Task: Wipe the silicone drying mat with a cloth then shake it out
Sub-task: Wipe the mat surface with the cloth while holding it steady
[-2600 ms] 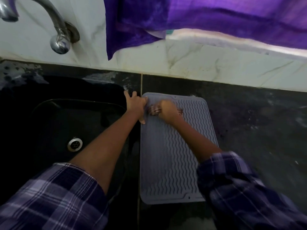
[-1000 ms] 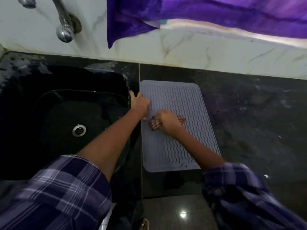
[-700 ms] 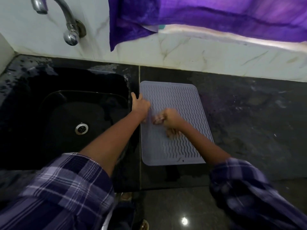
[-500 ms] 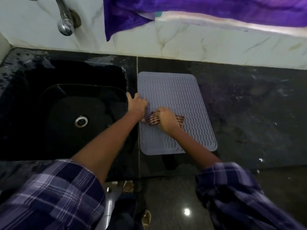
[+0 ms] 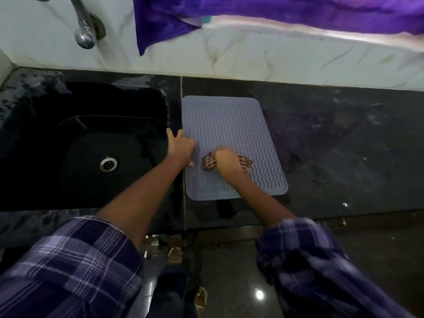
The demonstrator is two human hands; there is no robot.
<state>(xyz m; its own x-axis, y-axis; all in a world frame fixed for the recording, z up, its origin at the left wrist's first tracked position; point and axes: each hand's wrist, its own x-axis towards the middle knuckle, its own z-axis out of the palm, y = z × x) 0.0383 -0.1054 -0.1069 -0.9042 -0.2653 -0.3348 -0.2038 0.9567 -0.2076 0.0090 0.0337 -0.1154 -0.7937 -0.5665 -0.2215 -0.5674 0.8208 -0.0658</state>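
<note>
Running from 12 to 6 o'clock on the bench [image 5: 344, 138], the silicone drying mat [image 5: 229, 125] is pinned at 9 o'clock by the flat-fingered left hand [image 5: 181, 146], while the cloth [image 5: 208, 162] is clutched at its near middle by the right hand [image 5: 228, 160], leaving 6 o'clock unwiped.

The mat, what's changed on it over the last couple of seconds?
The right hand has wiped the cloth from the mat's far left corner down toward its near half. The left hand still presses the mat's left edge. The mat stays flat beside the sink.
</note>
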